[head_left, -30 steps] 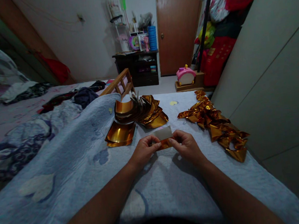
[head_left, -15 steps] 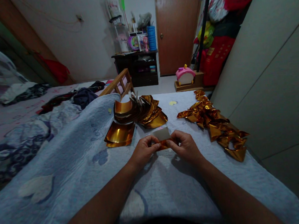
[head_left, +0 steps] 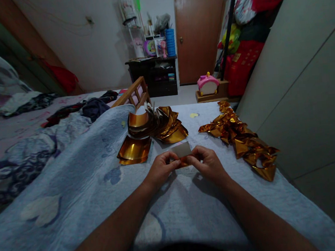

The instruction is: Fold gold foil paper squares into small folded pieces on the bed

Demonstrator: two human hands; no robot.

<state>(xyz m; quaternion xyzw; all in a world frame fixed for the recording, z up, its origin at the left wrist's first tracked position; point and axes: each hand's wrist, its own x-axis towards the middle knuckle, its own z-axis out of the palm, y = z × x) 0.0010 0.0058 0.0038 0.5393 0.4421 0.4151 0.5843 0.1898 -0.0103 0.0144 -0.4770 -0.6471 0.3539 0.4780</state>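
A sheet of gold foil paper (head_left: 182,149) is held between both hands over the bed, its pale back facing up and its near edge turned over to show gold. My left hand (head_left: 163,166) pinches the left end of that folded edge. At the right end, my right hand (head_left: 205,160) grips it between thumb and fingers. Beyond the hands lies a fanned pile of gold foil sheets (head_left: 167,127), with a smaller flat stack (head_left: 134,149) in front of it on the left. To the right are several folded gold foil pieces (head_left: 239,136) heaped in a row.
The blue quilt (head_left: 104,210) covers the surface beneath. A wooden rail (head_left: 131,91) rises behind the sheets. Clothes (head_left: 95,108) lie on the left. A pale cabinet (head_left: 306,88) stands close on the right; a pink toy (head_left: 208,85) is near the door.
Almost nothing differs. Both hands keep their pinch on the folded edge, and the sheet's pale part has tilted very slightly.
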